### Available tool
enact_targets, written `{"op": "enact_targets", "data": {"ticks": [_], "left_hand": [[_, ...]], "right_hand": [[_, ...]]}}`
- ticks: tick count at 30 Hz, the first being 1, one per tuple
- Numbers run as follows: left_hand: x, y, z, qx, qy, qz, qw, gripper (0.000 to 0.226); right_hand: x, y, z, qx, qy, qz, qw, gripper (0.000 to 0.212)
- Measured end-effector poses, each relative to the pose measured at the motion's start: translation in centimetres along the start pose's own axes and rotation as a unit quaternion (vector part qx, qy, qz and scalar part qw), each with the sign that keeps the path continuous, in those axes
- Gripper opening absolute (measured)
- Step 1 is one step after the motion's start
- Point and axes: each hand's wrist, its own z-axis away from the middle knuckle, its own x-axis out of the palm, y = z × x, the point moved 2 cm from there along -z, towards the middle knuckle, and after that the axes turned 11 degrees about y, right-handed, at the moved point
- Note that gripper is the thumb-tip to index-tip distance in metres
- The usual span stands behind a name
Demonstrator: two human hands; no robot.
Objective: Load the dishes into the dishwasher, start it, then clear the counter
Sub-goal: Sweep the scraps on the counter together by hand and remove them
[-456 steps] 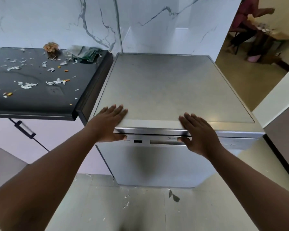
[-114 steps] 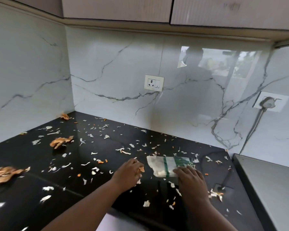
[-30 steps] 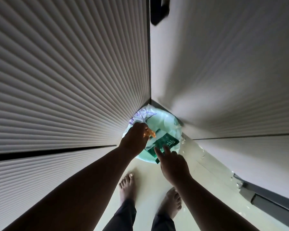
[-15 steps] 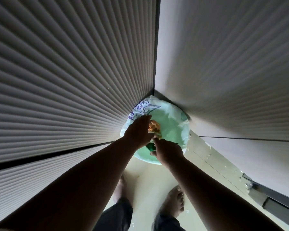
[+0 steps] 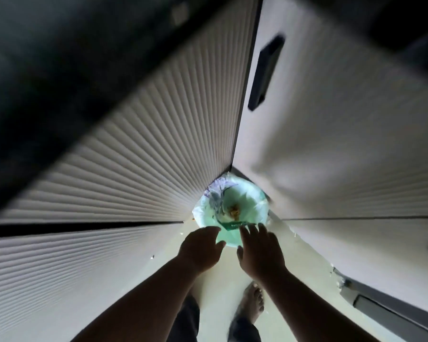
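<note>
Down in the corner where two ribbed cabinet fronts meet, a bin (image 5: 255,206) lined with a pale green bag sits on the floor, and both hands hang just above its near rim; the left hand (image 5: 200,248) has its fingers (image 5: 211,232) loosely curled and drawn together, thumb out toward the bin, and nothing can be seen between them; the right hand (image 5: 260,250) has its fingers (image 5: 251,232) straighter and slightly spread, their tips reaching over the edge of the bag, and they too hold nothing that shows; whether either hand touches the bag cannot be told, since the frame is blurred and the hands are dark against the light; inside the bin lies a green wrapper (image 5: 235,224) near the front rim, just beyond the right fingertips, with a small heap of orange-brown scraps (image 5: 234,211) behind it and some crumpled purple-printed plastic (image 5: 218,193) against the far left side; the left cabinet front (image 5: 134,156) and the right cabinet front (image 5: 344,144) close tightly round the bin on two sides, the right one carrying a dark recessed handle (image 5: 265,72) high up; the pale floor (image 5: 223,292) shows a few small bits of litter along the base of the right cabinet; one bare foot (image 5: 252,302) stands below the right forearm, and dark trouser legs (image 5: 190,314) show between the two arms.
</note>
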Motion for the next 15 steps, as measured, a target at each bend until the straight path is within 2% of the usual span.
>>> {"op": "enact_targets", "data": {"ticks": [2,5,7,8,10,15], "left_hand": [[-4.1,2.1,2.5,0.048,0.055,-0.020,0.997,0.057],[-11.4,5.3,5.8,0.139,0.159,-0.015,0.977,0.025],[-17.6,8.2,8.0,0.201,0.191,-0.017,0.961,0.017],[-20.0,9.4,8.9,0.201,0.195,-0.007,0.960,0.018],[-25.0,10.9,10.6,0.193,0.272,-0.003,0.943,0.034],[-36.3,12.5,14.8,0.213,0.403,0.097,0.885,0.053]], "right_hand": [[-4.6,-1.2,1.6,-0.028,0.033,-0.004,0.999,0.053],[-10.7,-3.0,2.3,-0.049,0.031,0.001,0.998,0.052],[-15.2,-4.7,1.2,-0.065,0.061,0.010,0.996,0.057],[-16.6,-5.2,0.4,-0.077,0.069,0.023,0.994,0.062],[-21.8,-6.6,-1.1,-0.104,0.106,0.042,0.988,0.066],[-39.3,-11.2,-0.5,-0.168,0.292,0.030,0.941,0.051]]}}
